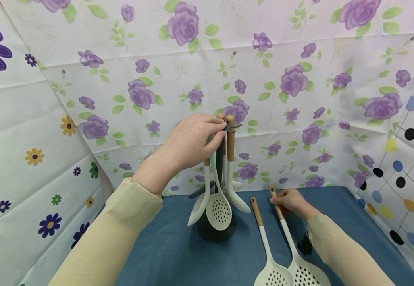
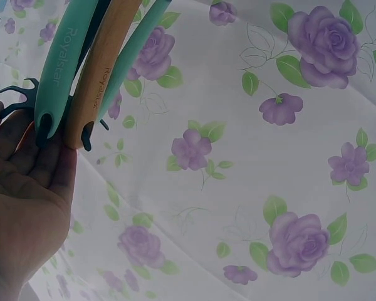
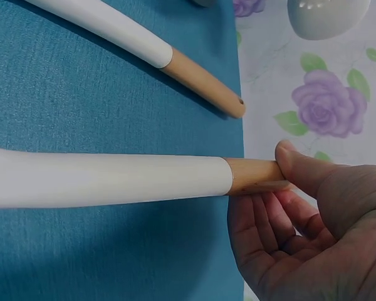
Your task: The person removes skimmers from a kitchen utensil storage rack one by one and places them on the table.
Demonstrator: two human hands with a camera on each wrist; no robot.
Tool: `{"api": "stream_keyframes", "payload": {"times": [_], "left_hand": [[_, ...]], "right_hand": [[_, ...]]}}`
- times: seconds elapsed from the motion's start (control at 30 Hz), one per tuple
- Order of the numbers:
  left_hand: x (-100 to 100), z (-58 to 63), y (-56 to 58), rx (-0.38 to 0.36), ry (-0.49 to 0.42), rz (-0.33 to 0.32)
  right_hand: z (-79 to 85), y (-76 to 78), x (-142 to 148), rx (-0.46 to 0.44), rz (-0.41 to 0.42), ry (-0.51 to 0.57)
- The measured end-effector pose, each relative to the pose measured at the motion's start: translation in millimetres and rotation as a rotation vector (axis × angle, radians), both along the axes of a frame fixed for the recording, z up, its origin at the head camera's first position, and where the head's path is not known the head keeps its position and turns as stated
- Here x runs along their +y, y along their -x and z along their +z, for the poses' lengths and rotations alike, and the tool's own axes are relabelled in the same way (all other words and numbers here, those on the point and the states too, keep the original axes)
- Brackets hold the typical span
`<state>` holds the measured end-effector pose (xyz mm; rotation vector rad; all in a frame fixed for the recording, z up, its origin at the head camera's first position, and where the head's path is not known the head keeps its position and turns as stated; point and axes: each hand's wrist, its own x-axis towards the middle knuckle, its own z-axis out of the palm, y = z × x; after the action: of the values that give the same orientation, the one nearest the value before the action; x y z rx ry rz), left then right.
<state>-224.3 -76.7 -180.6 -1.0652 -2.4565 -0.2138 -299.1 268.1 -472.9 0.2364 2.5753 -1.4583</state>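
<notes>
My left hand (image 1: 194,139) holds the dark hooked top (image 1: 231,127) of a utensil stand, thumb and fingertips around it. Several kitchen utensils hang from the stand, among them a white slotted spoon (image 1: 219,212). In the left wrist view a green handle (image 2: 61,69) and a wooden handle (image 2: 103,69) hang beside the fingers. My right hand (image 1: 292,201) pinches the wooden handle end of a white skimmer (image 1: 288,234) with a perforated head. Seen from the right wrist, thumb and fingers grip the handle (image 3: 257,175).
A second perforated skimmer (image 1: 265,238) lies just left of the held one, their heads overlapping. The stand's round black base (image 1: 215,234) rests on the blue tabletop (image 1: 164,246). Flower-printed cloth (image 1: 207,75) hangs behind, with other patterned cloths at both sides.
</notes>
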Motion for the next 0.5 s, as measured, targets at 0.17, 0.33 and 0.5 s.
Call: {"api": "stream_keyframes", "payload": {"times": [0.17, 0.33, 0.5], "left_hand": [[0, -0.8, 1.0, 0.008, -0.010, -0.011], [0, -0.8, 1.4, 0.012, -0.018, -0.022], [-1, -2.2, 2.2, 0.011, -0.018, -0.018]], "right_hand": [[-5.1, 0.3, -2, -0.012, 0.000, 0.005], [-8.4, -0.4, -3, -0.018, 0.008, 0.012], [-14.3, 1.8, -2, -0.024, 0.017, 0.016]]}}
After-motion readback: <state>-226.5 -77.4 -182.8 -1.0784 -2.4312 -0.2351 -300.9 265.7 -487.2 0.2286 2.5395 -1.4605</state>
